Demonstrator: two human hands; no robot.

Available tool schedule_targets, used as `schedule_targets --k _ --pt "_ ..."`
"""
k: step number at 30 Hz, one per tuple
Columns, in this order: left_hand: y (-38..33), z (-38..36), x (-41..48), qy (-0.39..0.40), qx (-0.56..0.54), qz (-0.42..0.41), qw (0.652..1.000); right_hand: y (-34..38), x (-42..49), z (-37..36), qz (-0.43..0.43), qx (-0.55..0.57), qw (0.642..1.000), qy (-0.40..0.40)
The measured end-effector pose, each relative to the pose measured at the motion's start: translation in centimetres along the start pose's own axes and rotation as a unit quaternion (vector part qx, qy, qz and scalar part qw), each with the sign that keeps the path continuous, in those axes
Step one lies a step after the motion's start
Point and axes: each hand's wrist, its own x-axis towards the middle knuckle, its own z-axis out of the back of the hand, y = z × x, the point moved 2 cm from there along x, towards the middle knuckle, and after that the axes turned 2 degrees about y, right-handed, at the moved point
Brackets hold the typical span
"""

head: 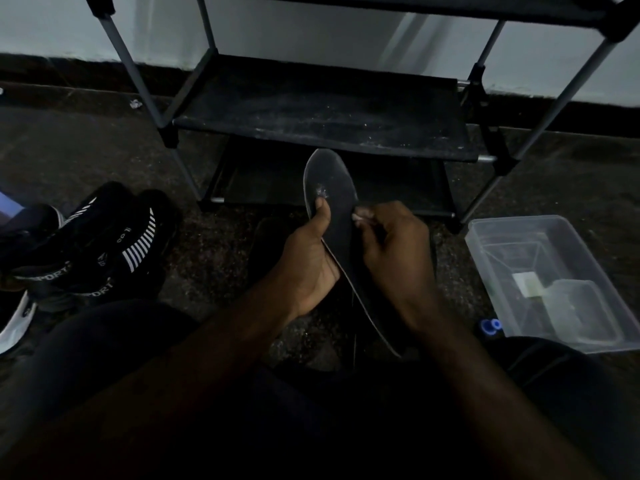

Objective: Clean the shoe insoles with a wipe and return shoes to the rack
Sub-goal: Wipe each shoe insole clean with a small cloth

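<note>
A dark grey insole (332, 188) with a pale scuffed spot stands upright in front of the shoe rack (322, 112). My left hand (308, 258) grips its left edge, thumb pressed on the top face. My right hand (394, 247) is curled at the insole's right edge and pinches something small and pale at the fingertips; what it is cannot be made out. A pair of black sport shoes (100, 244) with white stripes lies on the floor to the left. A dark shoe (273, 247) lies on the floor behind my hands.
A clear plastic tub (554, 282) with a small container inside sits on the floor at the right, a blue bottle cap (489, 325) beside it. The rack's dusty black shelves hold nothing. A white shoe sole (15, 323) shows at the far left. The scene is dim.
</note>
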Motion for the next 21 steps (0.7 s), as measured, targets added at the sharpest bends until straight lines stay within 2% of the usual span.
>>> schedule_targets --k 4,8,10,15,19,21 --pt "-0.1 0.5 0.1 -0.014 0.018 -0.011 1.000 2.4 -1.6 -0.8 0.066 0.042 0.994 0.075" --pt "-0.1 0.2 0.0 0.005 0.008 -0.005 1.000 -0.1 0.2 -0.2 -0.009 0.041 0.999 0.015" --pt "0.1 0.0 -0.1 0.008 0.003 0.002 1.000 -0.1 0.1 -0.1 -0.019 0.014 1.000 0.000" --pt "-0.1 0.4 -0.1 -0.009 0.000 -0.005 1.000 2.3 -1.6 -0.9 0.028 0.073 0.995 0.070" --pt "0.1 -0.2 -0.3 0.012 -0.005 0.009 1.000 -0.3 0.4 0.1 -0.057 0.046 0.997 0.001" --pt "0.3 -0.3 -0.4 0.018 -0.007 0.016 1.000 -0.3 0.3 0.3 -0.082 0.053 0.995 -0.002"
